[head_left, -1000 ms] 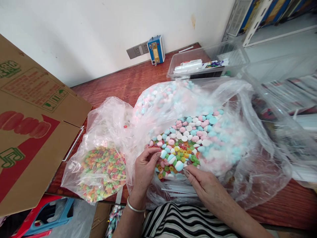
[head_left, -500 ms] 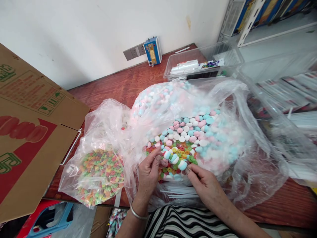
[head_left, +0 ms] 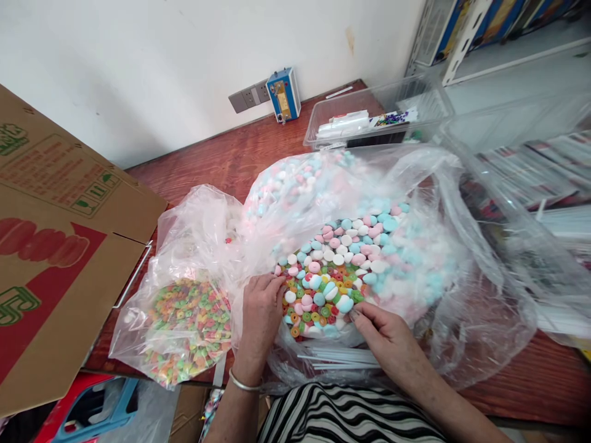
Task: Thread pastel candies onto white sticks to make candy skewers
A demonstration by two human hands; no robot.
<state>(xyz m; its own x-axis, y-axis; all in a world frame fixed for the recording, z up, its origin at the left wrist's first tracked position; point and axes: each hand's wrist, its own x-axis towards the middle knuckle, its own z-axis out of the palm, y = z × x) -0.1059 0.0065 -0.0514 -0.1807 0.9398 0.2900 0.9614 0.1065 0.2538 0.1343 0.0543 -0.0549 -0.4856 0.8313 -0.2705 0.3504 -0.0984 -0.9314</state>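
A big clear plastic bag [head_left: 443, 184] lies open on the wooden table [head_left: 217, 166], filled with pink, white and blue round candies [head_left: 351, 246] mixed with small coloured rings near its front. My left hand [head_left: 258, 320] rests at the bag's left front edge, fingers curled and pinched among the candies. My right hand [head_left: 383, 335] lies on the bag's front rim, fingers bent with the tips pressing into the candies beside the rings. Thin white sticks [head_left: 337, 357] lie under the plastic just below my right hand. What either hand pinches is too small to name.
A smaller clear bag of coloured rings [head_left: 184, 320] sits to the left. A large cardboard box flap [head_left: 60, 234] stands at far left. A clear plastic bin [head_left: 369, 117] with packets is at the back, a blue device [head_left: 284, 92] by the wall socket, more clear packaging at right.
My left hand slid down and left along the bag's edge, curling its fingers tighter. The right hand stayed at the front rim. The view shifted only slightly.
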